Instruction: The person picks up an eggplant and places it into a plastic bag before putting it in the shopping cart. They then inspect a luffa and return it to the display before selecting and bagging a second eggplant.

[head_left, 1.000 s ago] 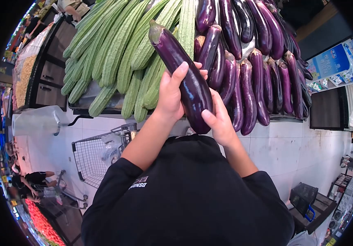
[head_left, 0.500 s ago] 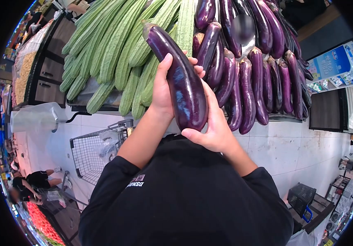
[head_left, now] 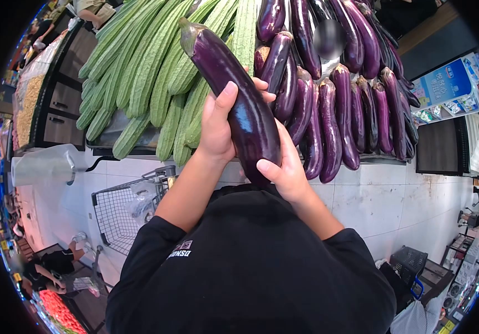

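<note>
Both my hands hold one long dark purple eggplant in front of my chest, stem end up and tilted to the left. My left hand wraps its middle from the left, thumb across the front. My right hand cups its rounded lower end from the right. Behind it lies a display of several purple eggplants, and to the left a pile of long ridged green gourds.
A wire shopping cart with a plastic bag in it stands at my lower left on the white tiled floor. A roll of plastic bags hangs at far left. Another person crouches at the lower left. A black basket sits at right.
The eggplant has been turned in my hands and lifted slightly up and left. My right hand slid from under its tip to grip its lower end from the side.
</note>
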